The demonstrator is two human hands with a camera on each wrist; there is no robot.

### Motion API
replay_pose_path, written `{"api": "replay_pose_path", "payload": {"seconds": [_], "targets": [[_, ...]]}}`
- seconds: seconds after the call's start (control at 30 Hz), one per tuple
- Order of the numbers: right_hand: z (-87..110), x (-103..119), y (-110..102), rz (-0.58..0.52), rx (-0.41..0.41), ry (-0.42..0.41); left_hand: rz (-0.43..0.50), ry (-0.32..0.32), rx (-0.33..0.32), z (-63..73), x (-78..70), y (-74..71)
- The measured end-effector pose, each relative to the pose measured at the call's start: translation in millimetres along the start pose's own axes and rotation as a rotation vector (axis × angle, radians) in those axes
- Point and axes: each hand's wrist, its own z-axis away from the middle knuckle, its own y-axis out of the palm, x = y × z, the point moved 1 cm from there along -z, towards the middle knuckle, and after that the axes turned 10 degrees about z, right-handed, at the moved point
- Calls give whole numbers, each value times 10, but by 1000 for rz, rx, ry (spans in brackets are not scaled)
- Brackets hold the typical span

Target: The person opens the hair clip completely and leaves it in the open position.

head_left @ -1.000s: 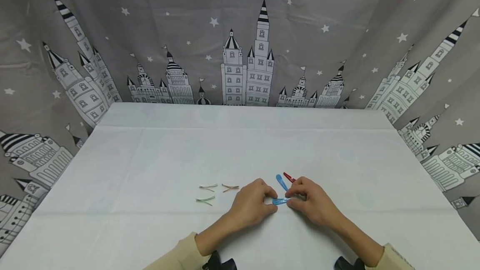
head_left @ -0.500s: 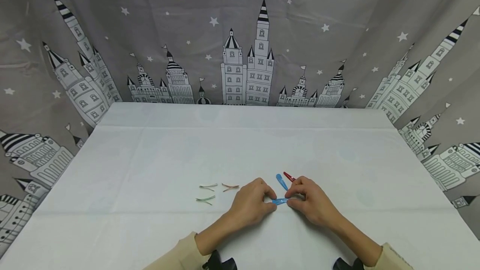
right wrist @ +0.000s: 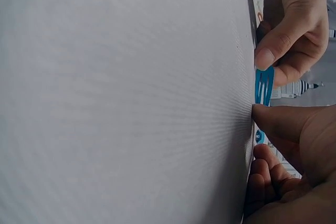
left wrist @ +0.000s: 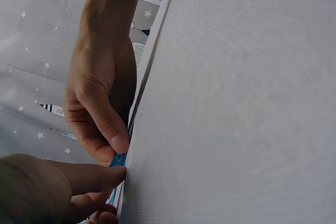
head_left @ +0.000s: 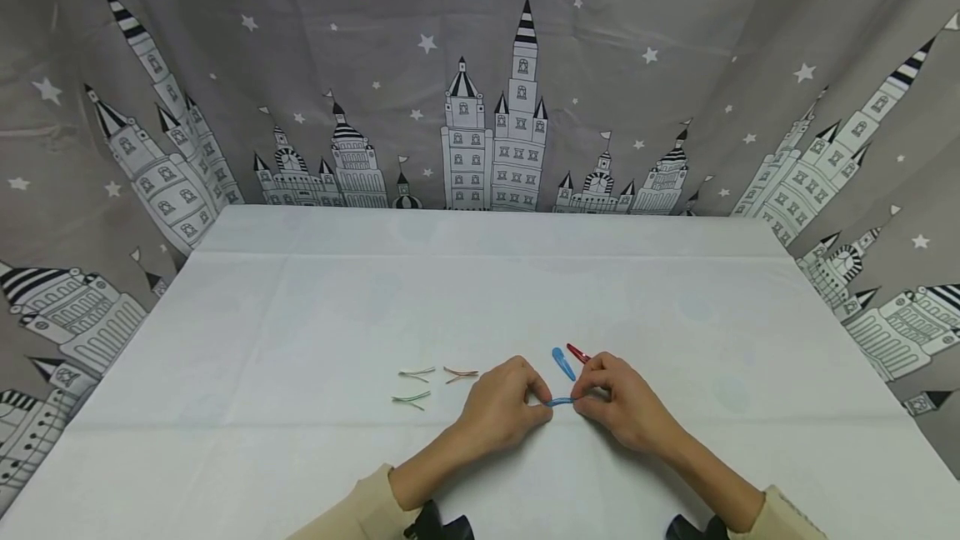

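slotted blue clip point(right wrist: 264, 83), pinching fingertips point(right wrist: 265, 57), creased white cloth point(head_left: 450, 315)

A broad white counter point(head_left: 480, 307) spreads out, its surface crossed from side to side by straight creases and dotted with faint bluish patches. On it lie three slim hairpins with their legs spread: a pale greenish pin point(head_left: 417, 374), a reddish-orange pin point(head_left: 461, 374) to its right, and a green pin point(head_left: 411, 399) nearer the front. Farther right, a blue clip point(head_left: 562, 363) lies slantwise, just beside a partly hidden red clip point(head_left: 577, 353).
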Motion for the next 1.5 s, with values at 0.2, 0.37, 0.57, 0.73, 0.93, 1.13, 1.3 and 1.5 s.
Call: {"api": "replay_pose_path", "payload": {"seconds": [0.2,0.37,0.57,0.73,0.93,1.13,1.3,1.5], "targets": [[5,1,-6,-4,-2,-13,14,21,7,-2,11,2],[6,-10,-1,-2,7,-21,27,15,9,-9,31,10],[10,-11,-6,-6,1,-51,45,-10,9,-10,28,9],[12,-25,-1,-18,-2,-60,53,-28,16,-13,20,4],[10,-38,7,-37,18,-16,72,-31,24,-11,24,5],[9,-20,-8,-73,35,-1,128,-46,42,-14,35,-21],[6,-2,-20,-127,54,-24,207,-51,57,-14,51,-53],[16,26,-37,-131,37,-30,260,-34,61,-7,51,-91]]}}
